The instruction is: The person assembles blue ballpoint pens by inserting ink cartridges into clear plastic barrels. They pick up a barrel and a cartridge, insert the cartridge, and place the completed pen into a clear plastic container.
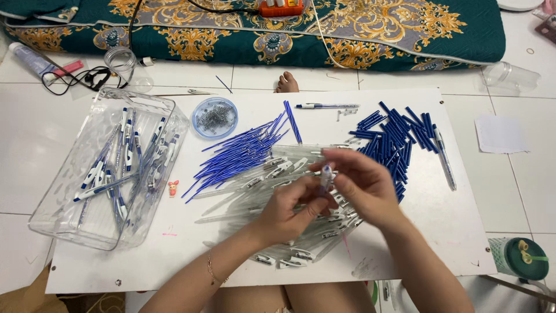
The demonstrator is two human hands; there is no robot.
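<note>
White board (191, 255) on a tiled floor. Left hand (289, 211) pinches a clear pen barrel (327, 177) upright above the heap of clear barrels (289, 174); right hand (362, 182) pinches its blue tip. Keeping the parts in line should help them seat. Thin blue refills (237, 153), glossy tray (107, 168).

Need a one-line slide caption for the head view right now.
Both hands, left hand and right hand, hold a pen part over clear barrels, beside blue refills.

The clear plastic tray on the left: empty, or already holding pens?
Holding pens. The clear tray has a loose layer of white-and-blue pens lying across its bottom, well below the rim.
</note>
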